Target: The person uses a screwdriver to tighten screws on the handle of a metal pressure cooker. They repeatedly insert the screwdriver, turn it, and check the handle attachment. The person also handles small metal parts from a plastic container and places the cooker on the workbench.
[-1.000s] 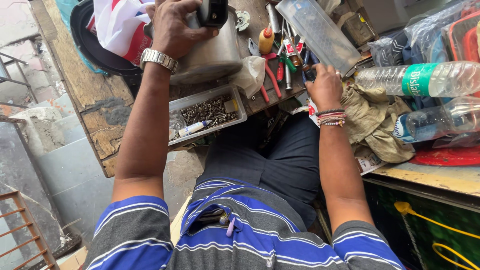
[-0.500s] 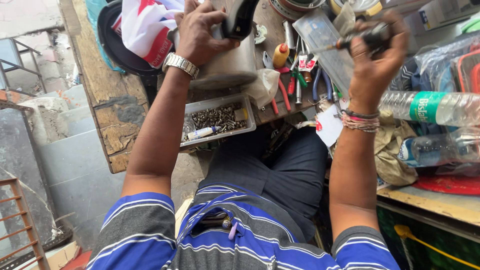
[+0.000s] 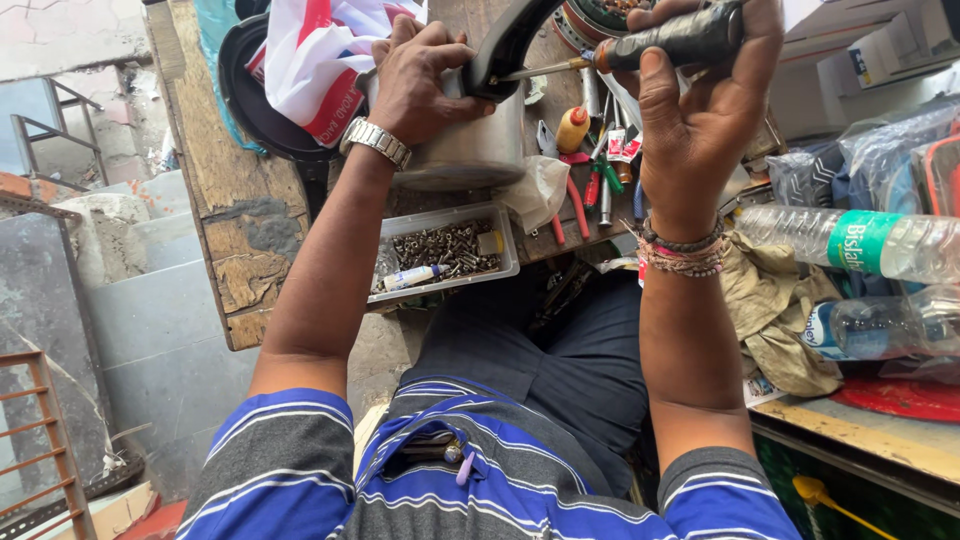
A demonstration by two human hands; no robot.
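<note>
My left hand [image 3: 425, 75], with a metal watch on the wrist, grips the black handle [image 3: 505, 45] of a steel pot [image 3: 470, 150] that stands on a worn wooden bench [image 3: 225, 200]. My right hand [image 3: 700, 100], bead bracelets at the wrist, holds a black-handled screwdriver [image 3: 670, 40] level. Its thin shaft points left and its tip meets the black handle right beside my left fingers.
A grey tray of screws [image 3: 445, 250] lies at the bench's near edge below the pot. Pliers and small tools [image 3: 590, 180] lie to the right of it. Plastic water bottles [image 3: 850, 245], a crumpled cloth [image 3: 780, 300] and a red, white and blue bag [image 3: 320, 55] surround the work.
My right hand has risen from the tools on the bench with the screwdriver and brought its tip to the pot handle. My left hand has stayed on the handle.
</note>
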